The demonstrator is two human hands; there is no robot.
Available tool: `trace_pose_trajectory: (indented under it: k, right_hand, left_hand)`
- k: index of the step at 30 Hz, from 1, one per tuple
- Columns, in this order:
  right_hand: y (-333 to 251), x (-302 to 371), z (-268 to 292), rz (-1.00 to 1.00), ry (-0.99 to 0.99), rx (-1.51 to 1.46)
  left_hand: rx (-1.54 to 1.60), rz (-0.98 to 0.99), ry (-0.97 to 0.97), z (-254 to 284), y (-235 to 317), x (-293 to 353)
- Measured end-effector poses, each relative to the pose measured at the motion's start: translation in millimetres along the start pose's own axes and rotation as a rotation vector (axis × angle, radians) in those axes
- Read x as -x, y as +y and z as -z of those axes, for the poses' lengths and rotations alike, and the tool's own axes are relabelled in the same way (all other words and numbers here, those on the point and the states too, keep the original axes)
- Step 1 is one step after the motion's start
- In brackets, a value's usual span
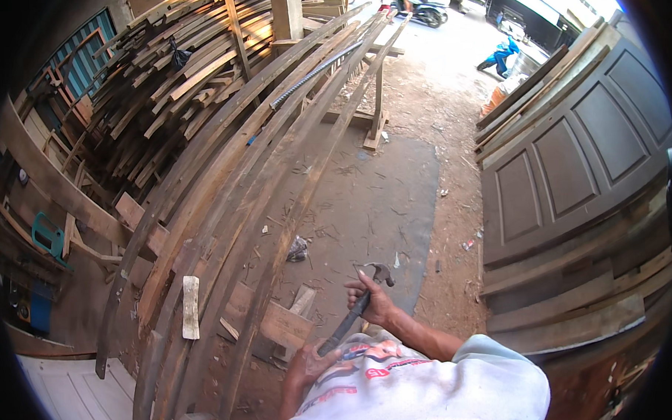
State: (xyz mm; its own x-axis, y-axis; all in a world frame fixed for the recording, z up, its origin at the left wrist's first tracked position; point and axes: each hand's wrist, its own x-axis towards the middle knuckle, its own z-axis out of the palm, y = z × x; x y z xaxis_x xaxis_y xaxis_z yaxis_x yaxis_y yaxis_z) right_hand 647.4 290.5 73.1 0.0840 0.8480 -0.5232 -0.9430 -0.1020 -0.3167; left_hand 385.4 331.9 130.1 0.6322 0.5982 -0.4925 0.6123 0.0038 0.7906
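A claw hammer point(346, 325) with a dark handle slants across in front of my shirt, its metal head up and to the right. My right hand point(375, 303) is closed round the handle just below the head, thumb toward the head. The handle's lower end rests in my left hand point(307, 365), whose fingers are partly hidden against the shirt. Left of my hands, several long wooden beams point(225, 221) lie side by side on supports, apart from the hammer. A short pale wood offcut point(191, 308) sits on top of them.
Stacked timber point(191, 82) fills the back left. Panelled doors point(571, 157) and boards point(577, 327) lean along the right. Wood blocks point(284, 326) and a crumpled plastic bag point(298, 249) lie on the ground. Motorbikes point(424, 11) stand outside, beyond the far opening.
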Motion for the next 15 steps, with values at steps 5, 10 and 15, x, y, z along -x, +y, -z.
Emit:
trace_pose_trajectory:
  k: [5, 10, 15]
  right_hand:
    - [-4.5, 6.8, 65.5, 0.159, 0.124, -0.109]
    - [-31.0, 35.3, 51.5, 0.385, 0.239, 0.099]
    - [-53.2, 61.7, 45.3, 0.623, 0.284, 0.338]
  left_hand:
    - [0.113, -0.126, 0.321, 31.1, -12.3, -9.0]
    - [-0.126, -0.069, 0.708, 100.3, -73.4, -3.5]
    - [-0.27, 0.026, 0.784, 115.5, -106.5, 3.4]
